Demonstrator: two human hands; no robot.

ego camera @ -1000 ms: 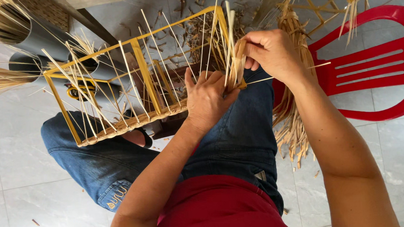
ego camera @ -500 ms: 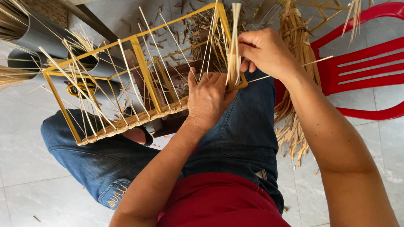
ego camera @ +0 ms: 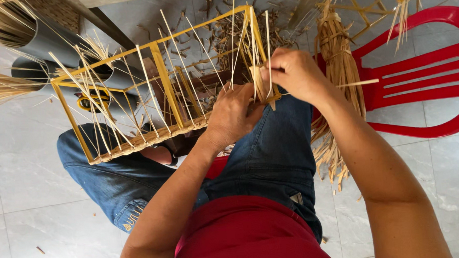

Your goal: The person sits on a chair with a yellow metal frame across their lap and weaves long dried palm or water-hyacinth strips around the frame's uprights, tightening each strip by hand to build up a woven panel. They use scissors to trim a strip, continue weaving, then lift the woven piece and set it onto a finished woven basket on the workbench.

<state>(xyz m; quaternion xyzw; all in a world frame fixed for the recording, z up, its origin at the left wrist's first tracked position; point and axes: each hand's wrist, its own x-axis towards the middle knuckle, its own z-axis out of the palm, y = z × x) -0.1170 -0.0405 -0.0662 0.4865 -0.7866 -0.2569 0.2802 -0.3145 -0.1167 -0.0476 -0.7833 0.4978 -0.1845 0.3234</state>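
Observation:
A yellow rectangular basket frame (ego camera: pixel 158 59) rests across my lap, with thin pale cane spokes sticking up from its woven lower edge (ego camera: pixel 146 141). My left hand (ego camera: pixel 232 116) presses against the frame's near corner, fingers on the spokes. My right hand (ego camera: pixel 295 73) pinches a flat pale weaving strip (ego camera: pixel 261 83) at that same corner, just right of the left hand. A thin stick pokes out to the right from under my right hand.
A bundle of dried straw strips (ego camera: pixel 339 71) leans by my right knee. A red plastic chair (ego camera: pixel 425 77) stands at the right. Grey pipes (ego camera: pixel 52 44) holding cane bundles lie at the upper left. Scraps litter the grey tiled floor (ego camera: pixel 27 171).
My right hand has shifted left and down along the frame's corner, drawing the strip through the spokes. The left hand stays pressed on the corner.

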